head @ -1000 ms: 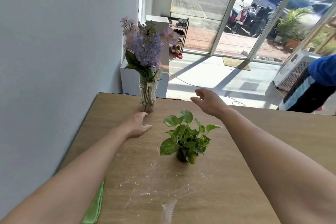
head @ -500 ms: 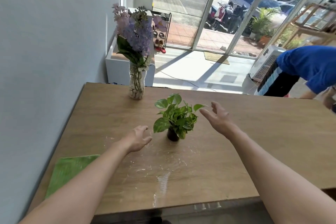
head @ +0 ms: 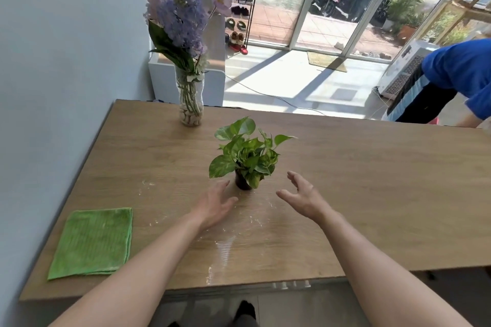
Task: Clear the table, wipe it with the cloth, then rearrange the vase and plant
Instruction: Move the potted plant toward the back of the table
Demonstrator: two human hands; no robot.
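The worktop (head: pixel 372 194) spreads out under both hands, its wood dusted with pale crumbs and a wet-looking streak just nearer than the hands. The vase (head: pixel 190 103), well beyond the left hand near the far edge, is tall clear glass with pebbles at its foot and a big spray of purple flowers; it looks top-heavy and breakable, so it probably wants a hold low on the glass body. The cloth (head: pixel 93 241) lies flat, well out to the left of the left hand; soft and light, it should pinch up anywhere. The plant (head: pixel 245 156) stands just ahead, between the hands; its small dark pot looks light, best gripped below the leaves. The left hand (head: pixel 215 203) and right hand (head: pixel 303 198) are both spread and empty, flanking the pot without touching it.
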